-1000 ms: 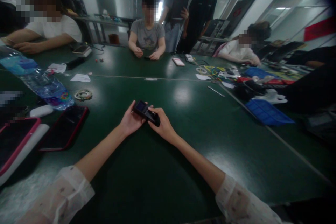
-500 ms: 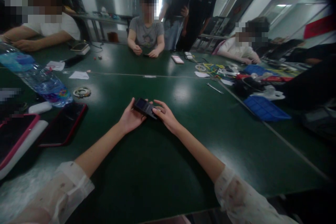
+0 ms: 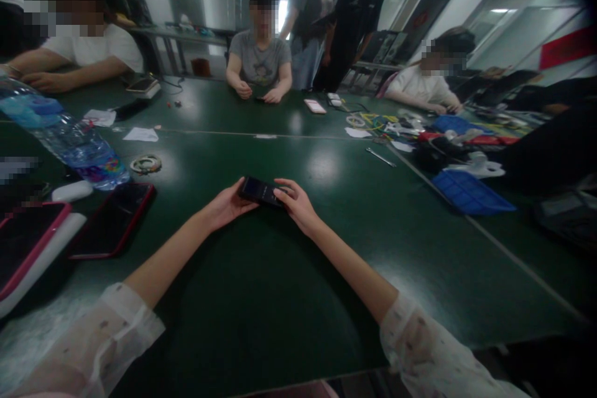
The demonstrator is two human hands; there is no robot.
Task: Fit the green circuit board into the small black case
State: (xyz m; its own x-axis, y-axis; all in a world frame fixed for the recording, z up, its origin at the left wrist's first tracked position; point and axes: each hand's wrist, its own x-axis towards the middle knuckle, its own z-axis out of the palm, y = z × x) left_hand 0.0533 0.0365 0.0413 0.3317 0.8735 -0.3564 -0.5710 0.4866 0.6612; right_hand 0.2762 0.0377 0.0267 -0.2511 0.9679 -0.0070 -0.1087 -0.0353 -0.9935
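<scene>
A small black handheld device with a screen and buttons (image 3: pixel 262 191) is held between both hands just over the green table (image 3: pixel 280 298). Its screen end lies in my left hand (image 3: pixel 226 205), closed around that end with some fingers hidden beneath. At the other end, my right hand (image 3: pixel 298 205) grips the device, its thumb over the button area and its forefinger along the far edge. The exact kind of device is too small and dark to make out.
To the left lie a red-edged phone (image 3: pixel 114 221), a tilted plastic bottle (image 3: pixel 69 137) and a cable coil (image 3: pixel 146 164). A wrench (image 3: pixel 380 157), blue tray (image 3: pixel 471 191) and tangled cables (image 3: pixel 377 121) lie right. Several people sit or stand around the table.
The device has turned to lie more level across my view. My left hand has shifted slightly left, and its fingertips no longer show at the device's far side. The right hand stays on it.
</scene>
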